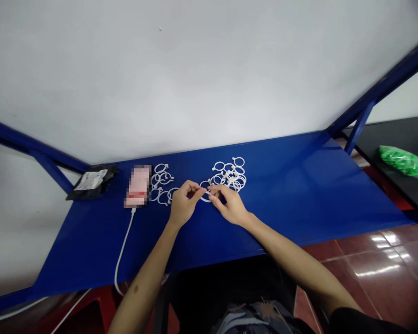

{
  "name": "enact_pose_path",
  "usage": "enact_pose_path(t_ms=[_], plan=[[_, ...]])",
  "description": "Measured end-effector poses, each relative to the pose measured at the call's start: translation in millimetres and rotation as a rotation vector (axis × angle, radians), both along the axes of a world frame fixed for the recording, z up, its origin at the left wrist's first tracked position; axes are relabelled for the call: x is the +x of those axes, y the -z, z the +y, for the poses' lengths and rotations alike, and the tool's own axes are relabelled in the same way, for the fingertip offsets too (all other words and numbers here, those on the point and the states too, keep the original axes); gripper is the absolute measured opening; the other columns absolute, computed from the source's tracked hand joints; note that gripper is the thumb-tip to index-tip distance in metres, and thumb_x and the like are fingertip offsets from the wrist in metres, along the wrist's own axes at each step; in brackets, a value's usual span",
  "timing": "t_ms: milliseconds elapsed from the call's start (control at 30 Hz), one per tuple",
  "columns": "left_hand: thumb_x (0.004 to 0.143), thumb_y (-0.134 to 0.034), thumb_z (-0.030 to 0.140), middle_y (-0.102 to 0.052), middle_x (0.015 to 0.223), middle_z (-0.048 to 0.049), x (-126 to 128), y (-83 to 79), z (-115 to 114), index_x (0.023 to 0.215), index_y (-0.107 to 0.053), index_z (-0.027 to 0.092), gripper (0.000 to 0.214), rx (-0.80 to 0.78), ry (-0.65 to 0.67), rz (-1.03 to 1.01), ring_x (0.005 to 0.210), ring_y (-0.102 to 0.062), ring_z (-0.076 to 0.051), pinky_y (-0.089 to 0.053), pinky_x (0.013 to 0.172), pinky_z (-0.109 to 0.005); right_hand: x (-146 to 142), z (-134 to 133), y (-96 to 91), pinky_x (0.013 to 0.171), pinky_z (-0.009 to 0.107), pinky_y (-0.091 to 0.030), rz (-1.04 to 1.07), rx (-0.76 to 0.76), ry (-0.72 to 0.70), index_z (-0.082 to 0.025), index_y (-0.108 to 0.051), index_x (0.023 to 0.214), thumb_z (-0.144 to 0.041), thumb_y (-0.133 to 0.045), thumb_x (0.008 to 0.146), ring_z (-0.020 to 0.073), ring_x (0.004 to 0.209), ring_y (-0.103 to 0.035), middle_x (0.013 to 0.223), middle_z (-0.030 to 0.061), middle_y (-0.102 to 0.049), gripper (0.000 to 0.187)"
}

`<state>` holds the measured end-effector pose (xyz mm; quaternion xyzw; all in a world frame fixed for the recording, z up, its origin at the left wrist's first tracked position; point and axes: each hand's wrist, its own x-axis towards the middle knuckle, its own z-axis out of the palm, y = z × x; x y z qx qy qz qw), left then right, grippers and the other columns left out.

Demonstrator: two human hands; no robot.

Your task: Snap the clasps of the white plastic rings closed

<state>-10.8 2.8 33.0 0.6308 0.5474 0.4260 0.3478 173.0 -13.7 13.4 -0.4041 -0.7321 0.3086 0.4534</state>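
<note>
A thin white plastic ring (205,200) is pinched between the fingertips of both hands, just above the blue table (278,185). My left hand (184,204) has thumb and forefinger closed at the ring's left side. From the right, my right hand (231,205) pinches the same ring near its upper part. Fingers cover some of it. Just behind my right hand lies a pile of similar white rings (238,178), overlapping, with small knobs on their rims. To the left, partly hidden by my left hand, a looser group of white rings (163,197) lies on the table.
A blurred phone (138,185) with a white cable (124,243) lies left of the rings. Behind it is a black plastic package (94,181). Blue frame bars (360,125) rise at both table ends. On a dark table at right is a bag of green pieces (404,162).
</note>
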Motion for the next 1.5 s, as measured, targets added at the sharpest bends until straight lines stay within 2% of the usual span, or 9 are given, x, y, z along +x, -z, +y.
enact_pose_path(t_ms=[133,267,367,500,700,967,1333,1433,1500], plan=[[0.084,-0.07,0.043,-0.053,0.061,0.0055,-1,17.6,1,0.079,-0.057,0.019,0.028,-0.079,0.005,-0.213,0.055,-0.048,-0.009,-0.038,0.055,-0.021,-1,2,-0.4,0.066,0.028,-0.053,0.03,-0.048,0.024,-0.02,-0.063,0.114,-0.031,-0.056,0.098,0.0136,0.067,-0.063,0.081,0.0018,-0.067,0.021],[0.078,-0.077,0.04,-0.059,0.072,0.0034,-3,19.7,-4,0.085,-0.059,0.019,0.028,-0.113,0.073,-0.379,0.06,-0.052,-0.009,-0.042,0.057,-0.02,-1,2,-4.6,0.064,0.027,-0.054,0.172,-0.213,0.024,-0.022,-0.064,0.112,-0.033,-0.054,0.099,0.0119,0.061,-0.065,0.076,-0.0008,-0.067,0.02],[0.077,-0.078,0.039,-0.061,0.075,0.0023,-3,17.9,-5,0.089,-0.062,0.019,0.028,-0.13,0.093,-0.4,0.063,-0.054,-0.01,-0.044,0.06,-0.021,-2,1,-7.1,0.059,0.025,-0.054,0.277,-0.325,0.009,-0.023,-0.066,0.108,-0.037,-0.058,0.096,0.0108,0.057,-0.064,0.075,-0.0014,-0.067,0.02],[0.076,-0.08,0.037,-0.061,0.072,0.003,-5,20.4,-3,0.089,-0.064,0.019,0.028,-0.104,0.11,-0.353,0.064,-0.056,-0.011,-0.045,0.064,-0.023,-1,0,-7.0,0.054,0.023,-0.051,0.289,-0.375,-0.019,-0.022,-0.068,0.103,-0.039,-0.062,0.094,0.0099,0.052,-0.062,0.067,-0.0033,-0.064,0.02],[0.079,-0.079,0.034,-0.063,0.073,0.0034,-6,25.9,-7,0.093,-0.067,0.021,0.022,-0.027,0.133,-0.21,0.066,-0.058,-0.012,-0.046,0.068,-0.025,8,2,-3.0,0.051,0.022,-0.046,0.179,-0.335,-0.074,-0.022,-0.068,0.095,-0.037,-0.065,0.093,0.0093,0.05,-0.058,0.062,-0.0047,-0.061,0.016],[0.091,-0.067,0.031,-0.066,0.084,-0.0014,-4,19.6,-3,0.087,-0.071,0.022,0.01,0.143,0.182,-0.145,0.078,-0.061,-0.015,-0.047,0.073,-0.028,5,1,-9.4,0.054,0.024,-0.048,0.148,-0.319,-0.052,-0.021,-0.062,0.093,-0.038,-0.061,0.095,0.0104,0.052,-0.061,0.065,-0.0041,-0.063,0.017],[0.09,-0.068,0.037,-0.068,0.082,-0.003,-3,15.5,-6,0.082,-0.069,0.022,0.017,0.11,0.213,-0.109,0.077,-0.06,-0.018,-0.048,0.075,-0.032,9,-2,-4.9,0.052,0.025,-0.048,0.056,-0.282,-0.153,-0.021,-0.066,0.091,-0.04,-0.059,0.097,0.0119,0.056,-0.061,0.068,-0.0016,-0.064,0.021],[0.091,-0.065,0.036,-0.069,0.082,-0.0028,-2,14.2,-4,0.084,-0.069,0.022,0.016,0.126,0.19,-0.011,0.079,-0.061,-0.019,-0.049,0.076,-0.033,7,-1,-2.3,0.055,0.026,-0.05,0.013,-0.214,-0.089,-0.022,-0.066,0.094,-0.039,-0.057,0.098,0.0125,0.056,-0.061,0.07,-0.001,-0.066,0.02],[0.091,-0.065,0.035,-0.07,0.085,-0.0028,-6,12.5,-2,0.09,-0.069,0.023,0.013,0.186,0.152,0.099,0.084,-0.06,-0.02,-0.049,0.079,-0.034,9,4,-1.8,0.063,0.028,-0.052,-0.056,-0.096,0.0,-0.022,-0.067,0.095,-0.036,-0.057,0.098,0.0148,0.065,-0.066,0.08,0.0022,-0.072,0.017]])
